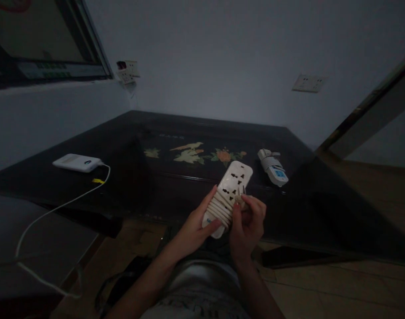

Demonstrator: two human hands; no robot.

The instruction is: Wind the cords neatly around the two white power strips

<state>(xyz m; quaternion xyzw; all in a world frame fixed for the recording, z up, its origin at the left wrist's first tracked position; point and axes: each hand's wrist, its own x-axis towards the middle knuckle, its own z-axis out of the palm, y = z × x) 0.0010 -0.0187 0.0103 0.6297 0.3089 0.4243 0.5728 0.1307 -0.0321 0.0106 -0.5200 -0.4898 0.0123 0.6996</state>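
A white power strip (235, 175) is held at a tilt above the near edge of the dark table, its sockets facing up. Its own white cord (218, 208) is wound in several turns around the lower half. My left hand (200, 219) grips the strip from the left side, thumb lying across the lower end near the coils. In my right hand (248, 221), thumb and fingers pinch the cord's plug (241, 201), whose metal prongs point up beside the sockets. Part of the plug is hidden by the fingers.
On the dark table (175, 190) with a bird-and-flower pattern, a second power strip (272, 167) wrapped in cord lies to the right. A white power bank (78, 162) with a white cable (56, 208) lies left. Wall sockets (308, 83) are behind.
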